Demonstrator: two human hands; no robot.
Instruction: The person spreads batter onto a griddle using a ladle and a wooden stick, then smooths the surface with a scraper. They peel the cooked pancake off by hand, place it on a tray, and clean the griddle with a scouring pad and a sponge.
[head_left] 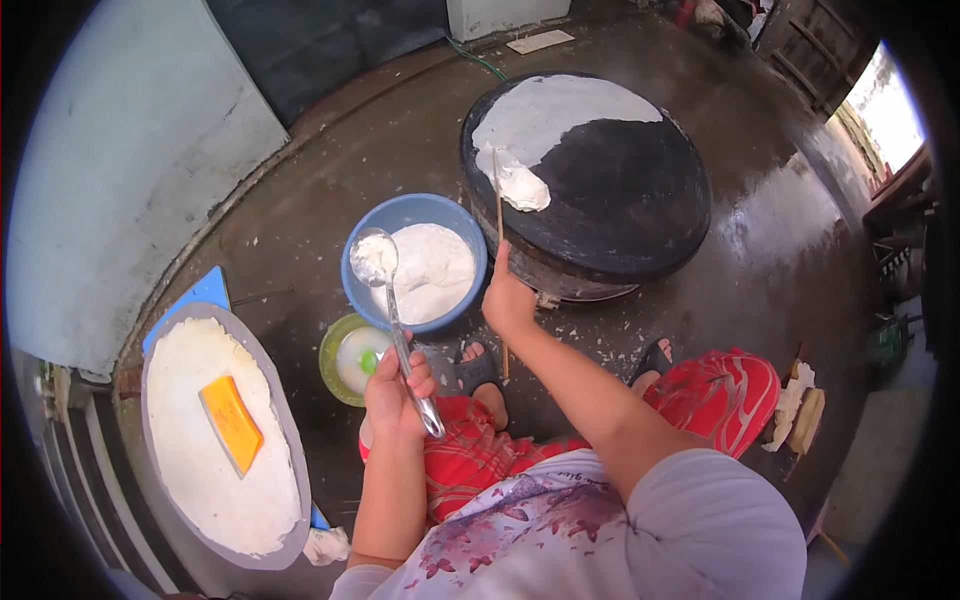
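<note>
My left hand [397, 390] is closed around the handle of a metal ladle [394, 305]. Its bowl carries some white batter and hangs over the left side of the blue basin [357, 300], which holds more thick white batter [437, 265]. My right hand [511, 298] grips a thin wooden stick [499, 205], whose far end meets a thick lump of batter [524, 188] on the round black griddle [640, 190]. A white layer [565, 105] coats the griddle's far and left part; the rest of its surface is bare black.
A green bowl [327, 358] of cloudy liquid touches the basin's near side. At left, a large pale flatbread [190, 480] lies on a grey oval board [225, 557], with an orange scraper [233, 422] on top. The floor [290, 215] looks wet.
</note>
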